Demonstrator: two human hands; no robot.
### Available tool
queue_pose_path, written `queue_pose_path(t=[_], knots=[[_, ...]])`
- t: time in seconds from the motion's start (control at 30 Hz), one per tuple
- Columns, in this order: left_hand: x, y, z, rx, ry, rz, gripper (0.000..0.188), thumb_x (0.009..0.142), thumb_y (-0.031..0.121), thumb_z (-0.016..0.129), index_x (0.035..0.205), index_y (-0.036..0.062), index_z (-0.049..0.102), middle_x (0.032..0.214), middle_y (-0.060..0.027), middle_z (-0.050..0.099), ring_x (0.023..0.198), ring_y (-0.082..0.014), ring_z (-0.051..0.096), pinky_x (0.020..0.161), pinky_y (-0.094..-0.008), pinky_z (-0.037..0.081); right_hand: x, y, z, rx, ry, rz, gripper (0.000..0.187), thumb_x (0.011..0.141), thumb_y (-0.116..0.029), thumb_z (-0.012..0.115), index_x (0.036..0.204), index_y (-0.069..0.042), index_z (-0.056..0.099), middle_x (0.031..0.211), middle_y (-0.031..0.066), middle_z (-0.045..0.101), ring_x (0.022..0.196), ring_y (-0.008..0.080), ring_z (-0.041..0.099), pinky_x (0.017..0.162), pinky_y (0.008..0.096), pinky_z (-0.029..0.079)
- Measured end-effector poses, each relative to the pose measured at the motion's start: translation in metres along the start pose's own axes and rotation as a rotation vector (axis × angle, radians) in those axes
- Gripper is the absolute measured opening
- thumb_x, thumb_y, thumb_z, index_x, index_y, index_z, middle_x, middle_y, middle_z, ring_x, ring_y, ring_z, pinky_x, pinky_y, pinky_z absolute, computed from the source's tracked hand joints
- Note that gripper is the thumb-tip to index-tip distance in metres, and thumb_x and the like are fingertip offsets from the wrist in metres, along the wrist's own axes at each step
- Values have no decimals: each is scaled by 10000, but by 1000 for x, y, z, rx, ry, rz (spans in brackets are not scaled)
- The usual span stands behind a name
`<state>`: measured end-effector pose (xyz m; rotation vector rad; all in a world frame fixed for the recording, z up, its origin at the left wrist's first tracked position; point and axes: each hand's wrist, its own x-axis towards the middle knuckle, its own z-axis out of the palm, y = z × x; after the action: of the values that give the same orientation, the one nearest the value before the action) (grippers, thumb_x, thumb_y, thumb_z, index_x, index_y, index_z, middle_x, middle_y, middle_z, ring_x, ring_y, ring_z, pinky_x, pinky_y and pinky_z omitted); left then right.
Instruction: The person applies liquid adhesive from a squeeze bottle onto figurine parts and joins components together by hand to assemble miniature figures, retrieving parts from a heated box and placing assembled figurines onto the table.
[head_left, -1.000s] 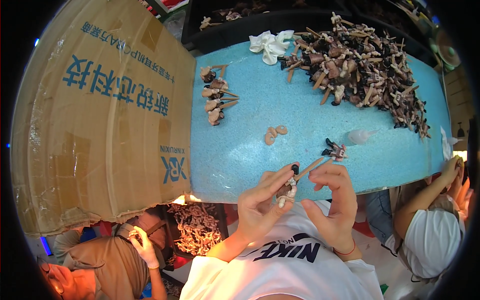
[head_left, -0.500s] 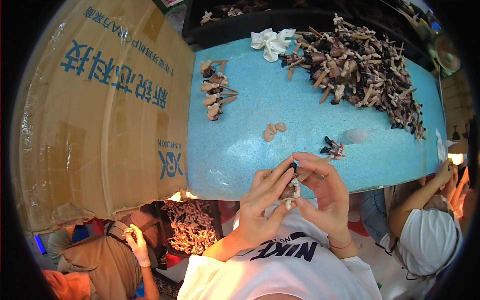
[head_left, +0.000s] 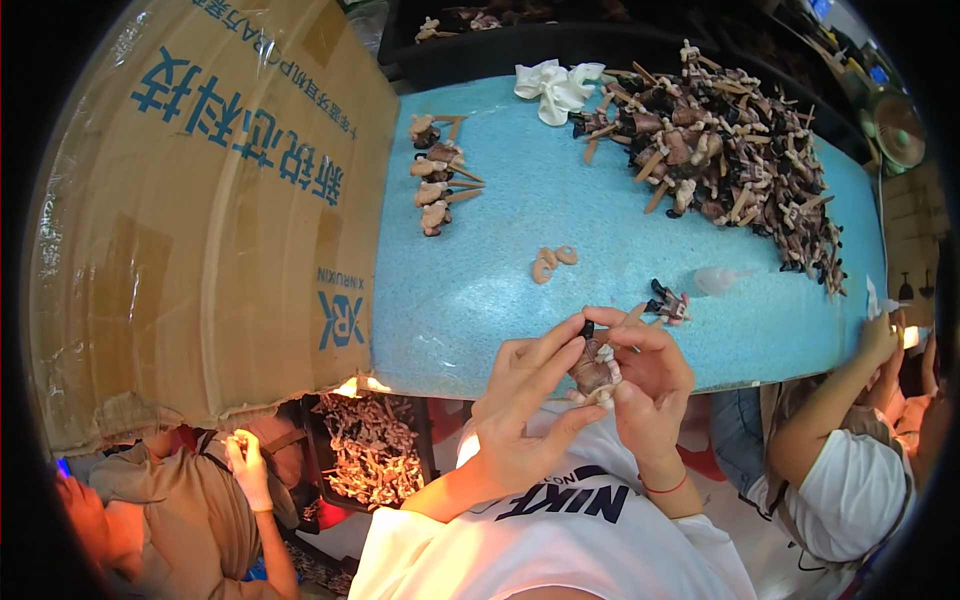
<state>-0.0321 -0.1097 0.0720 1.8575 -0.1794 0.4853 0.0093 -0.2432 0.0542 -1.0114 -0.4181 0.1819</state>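
While both hands meet at the near edge of the speckled blue table, a small brown figurine sits pinched between them. The left hand cups it with fingers extended; the right hand curls around, thumb pressing. It looks like moulded plastic, though detail is blurred.

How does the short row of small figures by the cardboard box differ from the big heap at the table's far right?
The row of figures holds only a few pieces, set one behind another; the heap holds very many, tangled. The row lies beside the cardboard box; the heap spreads along the blue table's far right edge. The heap looks darker overall. Both show brown bodies with tan sticks.
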Motion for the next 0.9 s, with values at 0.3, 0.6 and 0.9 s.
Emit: queue_pose_path(t=[0.3,0.6,0.9], knots=[[1,10,2,186,3,107,428,668,7,649,1078,-78,562,1109,-163,569,809,-259,507,713,-323,411,-1,1,3,122,45,46,319,810,-50,545,1109,44,487,1238,275,425,1034,253,534,853,349,472],[3,10,-1,164,-8,103,381,645,-4,607,1020,-71,598,1075,-153,587,756,-234,514,689,-312,409,-6,5,5,226,29,55,310,797,21,526,1104,50,495,1264,269,389,1080,292,518,893,372,452],[5,11,-1,241,0,171,356,677,35,606,1022,-54,604,1068,-154,590,737,-234,510,677,-310,409,-6,12,2,235,18,7,363,810,-10,526,1163,15,446,1257,276,393,1103,302,498,890,390,453]])
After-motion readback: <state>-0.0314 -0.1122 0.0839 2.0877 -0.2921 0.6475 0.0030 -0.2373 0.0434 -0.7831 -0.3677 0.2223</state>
